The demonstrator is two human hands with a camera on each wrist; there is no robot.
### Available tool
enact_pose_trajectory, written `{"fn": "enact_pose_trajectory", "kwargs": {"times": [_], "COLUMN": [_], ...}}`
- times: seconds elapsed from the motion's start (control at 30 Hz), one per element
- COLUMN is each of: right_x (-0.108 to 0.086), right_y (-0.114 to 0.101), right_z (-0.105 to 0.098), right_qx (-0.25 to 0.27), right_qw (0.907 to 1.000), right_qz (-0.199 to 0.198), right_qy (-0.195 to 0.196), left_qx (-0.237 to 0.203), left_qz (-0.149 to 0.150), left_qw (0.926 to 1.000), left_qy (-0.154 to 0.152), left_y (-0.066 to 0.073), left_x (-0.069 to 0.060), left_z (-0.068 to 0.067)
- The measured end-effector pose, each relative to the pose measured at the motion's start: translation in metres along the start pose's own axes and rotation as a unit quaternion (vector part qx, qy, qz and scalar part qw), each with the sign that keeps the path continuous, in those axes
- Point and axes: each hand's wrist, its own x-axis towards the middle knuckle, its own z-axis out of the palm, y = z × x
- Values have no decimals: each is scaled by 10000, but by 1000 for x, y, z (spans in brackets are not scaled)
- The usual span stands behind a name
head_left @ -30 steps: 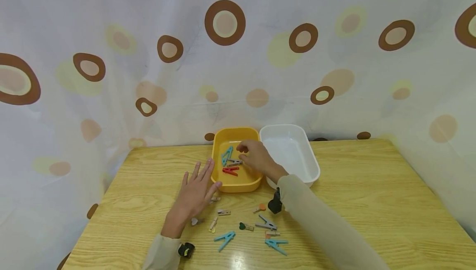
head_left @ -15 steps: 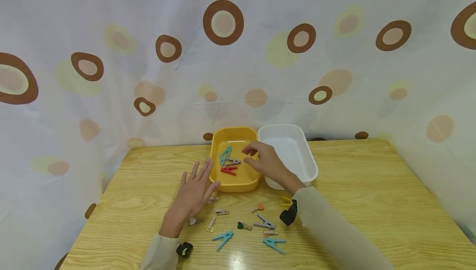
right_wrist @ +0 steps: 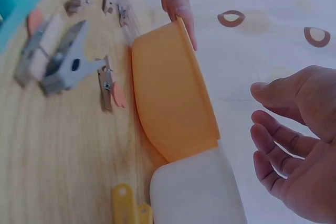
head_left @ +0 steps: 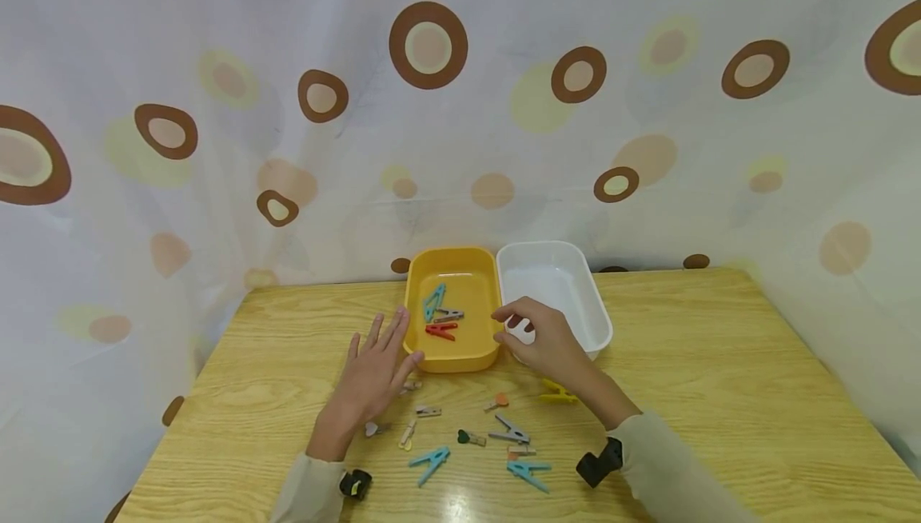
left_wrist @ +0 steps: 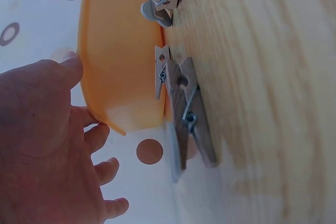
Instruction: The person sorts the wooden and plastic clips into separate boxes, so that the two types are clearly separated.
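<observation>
In the head view the left hand [head_left: 372, 377] has its fingers spread on the left rim of the yellow tray [head_left: 460, 364]. The left wrist view shows its thumb and a finger at the tray edge [left_wrist: 121, 77]. Inside the tray lie a blue clip [head_left: 434, 300], a grey clip [head_left: 449, 313] and a red clip [head_left: 441, 332]. My right hand [head_left: 550, 343] hovers over the side where the yellow and white trays meet, fingers bent and parted, holding nothing; in the right wrist view that hand [right_wrist: 299, 140] is empty too.
The white tray [head_left: 603, 323] stands right of the yellow one. Nearer on the table [head_left: 719, 395] lie a yellow clip [head_left: 557, 393], a grey clip [head_left: 512, 429], blue clips [head_left: 432, 463] [head_left: 528, 472] and several small wooden pegs [head_left: 471, 437]. A patterned cloth hangs behind.
My right hand has moved right and nearer, from above the yellow tray to its right edge, uncovering the yellow clip on the table. The left hand has stayed at the rim.
</observation>
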Motion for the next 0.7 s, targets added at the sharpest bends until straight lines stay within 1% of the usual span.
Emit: {"fn": "enact_pose_trajectory", "kwargs": {"times": [0.23, 0.47, 0.6, 0.7], "right_x": [-27, -50, -66, -77], "right_y": [-1, 1, 7, 12], "right_z": [-10, -16, -19, -21], "right_qx": [47, 54, 8, -76], "right_qw": [9999, 9991, 9991, 9988], "right_qz": [-20, -240, -115, 53], "right_qy": [160, 356, 408, 485], "left_qx": [39, 17, 17, 16], "left_qz": [11, 29, 43, 32], "left_qw": [10000, 10000, 10000, 10000], "left_qy": [20, 25, 43, 26], "left_y": [0, -1, -2, -2], "left_x": [0, 2, 1, 1], "left_z": [0, 0, 2, 3]}}
